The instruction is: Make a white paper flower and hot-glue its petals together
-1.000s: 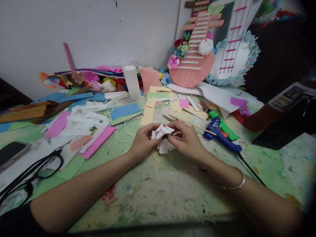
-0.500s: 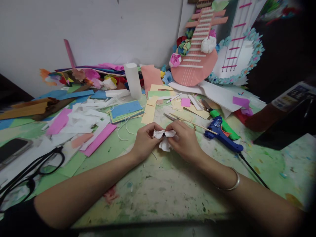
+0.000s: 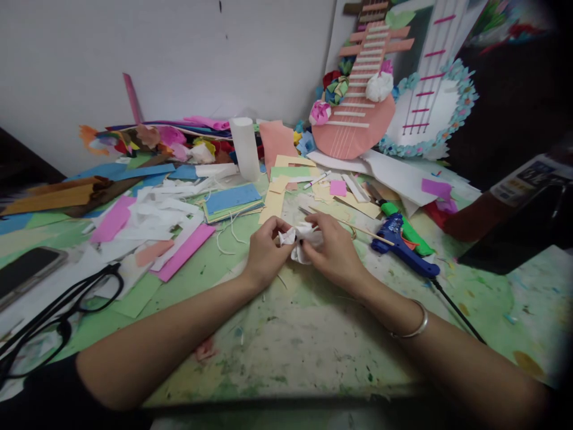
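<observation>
Between my two hands, just above the table, is a white crumpled paper flower (image 3: 301, 254). My left hand (image 3: 267, 254) pinches its left side with thumb and forefinger. On the other side, my right hand (image 3: 335, 246) closes thumb and fingers on the right petals, with the thumb near the middle. Just beyond my right hand lie scissors (image 3: 305, 210), partly hidden by it, and a thin wooden stick (image 3: 364, 230). The stick's right end rests against a blue glue gun (image 3: 403, 249).
A stack of coloured paper (image 3: 233, 200) and white paper scraps (image 3: 156, 215) lie to the left. Glasses (image 3: 62, 316) and a phone (image 3: 31, 275) are at the near left. A white paper roll (image 3: 245, 149) and paper instruments (image 3: 353, 128) stand at the back; a dark bottle (image 3: 514, 203) is right.
My right fingers have lifted and spread a little over the flower, and its petals look more opened up. The view has shifted slightly.
</observation>
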{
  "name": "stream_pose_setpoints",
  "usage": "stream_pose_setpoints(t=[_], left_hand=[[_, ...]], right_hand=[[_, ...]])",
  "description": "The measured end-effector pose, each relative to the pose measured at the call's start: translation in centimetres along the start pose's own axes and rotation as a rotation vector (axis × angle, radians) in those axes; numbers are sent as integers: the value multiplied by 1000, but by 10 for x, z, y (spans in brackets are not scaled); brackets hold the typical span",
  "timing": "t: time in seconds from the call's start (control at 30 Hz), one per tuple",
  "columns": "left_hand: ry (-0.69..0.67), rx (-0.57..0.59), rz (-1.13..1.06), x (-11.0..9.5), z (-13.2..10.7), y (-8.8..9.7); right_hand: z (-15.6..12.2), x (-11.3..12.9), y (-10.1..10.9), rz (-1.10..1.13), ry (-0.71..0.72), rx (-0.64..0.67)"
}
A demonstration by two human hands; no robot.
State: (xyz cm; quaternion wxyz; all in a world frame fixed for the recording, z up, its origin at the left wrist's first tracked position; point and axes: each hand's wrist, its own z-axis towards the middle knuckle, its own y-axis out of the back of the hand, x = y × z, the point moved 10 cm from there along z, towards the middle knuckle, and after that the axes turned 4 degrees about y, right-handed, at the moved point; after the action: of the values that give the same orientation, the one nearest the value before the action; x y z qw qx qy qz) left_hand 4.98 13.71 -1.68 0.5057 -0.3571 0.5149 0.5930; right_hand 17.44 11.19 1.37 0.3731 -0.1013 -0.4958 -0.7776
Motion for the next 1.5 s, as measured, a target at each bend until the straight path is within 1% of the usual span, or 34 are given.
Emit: stream_pose_setpoints(t=[0.1, 0.17, 0.23, 0.33, 0.4, 0.43, 0.53, 0.57, 0.63, 0.67, 0.73, 0.77, 0.9, 1.0, 1.13, 1.27, 1.33, 1.43, 1.5], left_hand=[[61, 9, -116, 10, 1, -1], [89, 31, -190, 10, 0, -2], [121, 94, -320, 8, -2, -7], [222, 249, -540, 6, -6, -18], [265, 308, -557, 5, -6, -22], [245, 318, -520, 3, -5, -22], [104, 313, -296, -9, 1, -20], [79, 303, -215, -11, 2, -21], [72, 278, -104, -12, 4, -21], [81, 261, -82, -11, 4, -20], [107, 229, -87, -10, 4, -17], [124, 218, -99, -9, 4, -16], [156, 247, -143, -7, 2, -19], [146, 286, -156, -7, 0, -24], [156, 297, -176, -3, -2, -27], [158, 269, -233, -2, -1, -23], [169, 240, -271, 0, 0, -20], [227, 216, -314, 7, -1, -20], [269, 199, -345, 13, -1, -20]], right_hand=[[1, -22, 0, 142, -162, 30], [1, -27, 2, 159, -202, 33], [1, -21, 8, 124, -157, 7], [1, -7, 17, 79, -55, -9], [1, 0, 18, 70, 5, 6], [1, 4, 17, 66, 39, 20], [-1, 11, 11, 40, 135, 74], [-1, 13, 9, 30, 160, 84], [-2, 17, 9, 18, 198, 64], [-2, 18, 11, 22, 209, 39], [-2, 18, 17, 62, 199, -16], [-1, 15, 19, 101, 172, -41], [-1, -1, 20, 282, 32, -104], [-1, -1, 18, 324, 35, -103], [-2, 5, 20, 272, 73, -112], [-3, 15, 23, 246, 158, -117], [-5, 25, 25, 190, 248, -138], [-9, 41, 27, 75, 412, -171], [-11, 45, 26, 31, 461, -181]])
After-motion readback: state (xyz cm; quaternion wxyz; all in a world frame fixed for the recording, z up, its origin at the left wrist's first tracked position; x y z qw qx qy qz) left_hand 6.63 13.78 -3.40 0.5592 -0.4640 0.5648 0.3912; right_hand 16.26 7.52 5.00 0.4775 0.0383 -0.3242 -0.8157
